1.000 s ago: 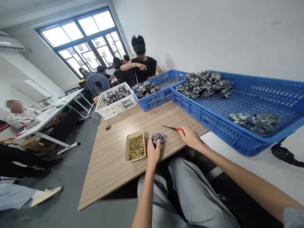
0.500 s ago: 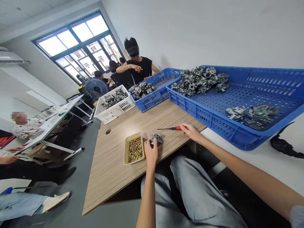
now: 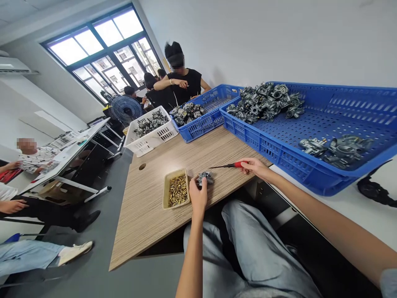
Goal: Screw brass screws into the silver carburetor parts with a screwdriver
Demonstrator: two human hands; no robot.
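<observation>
My left hand [image 3: 198,193] is closed around a small grey metal carburetor [image 3: 207,178] resting on the wooden table [image 3: 139,215]. In my right hand [image 3: 256,169] is a screwdriver [image 3: 240,164] with a red and black handle. Its thin dark shaft points left, the tip just beyond the carburetor's upper right side; whether they touch I cannot tell. Left of my left hand stands a cream plastic tub [image 3: 166,194] holding many small brass pieces [image 3: 178,190].
A large blue crate [image 3: 279,157] of carburetors sits at the right. Behind are a smaller blue crate [image 3: 201,131] and a white basket [image 3: 144,147], both with metal parts. A co-worker [image 3: 184,82] sits beyond them. A fan [image 3: 125,108] stands farther back.
The view has shifted slightly. My right hand and the screwdriver have moved a little, the tip staying near the carburetor. My left hand keeps its hold.
</observation>
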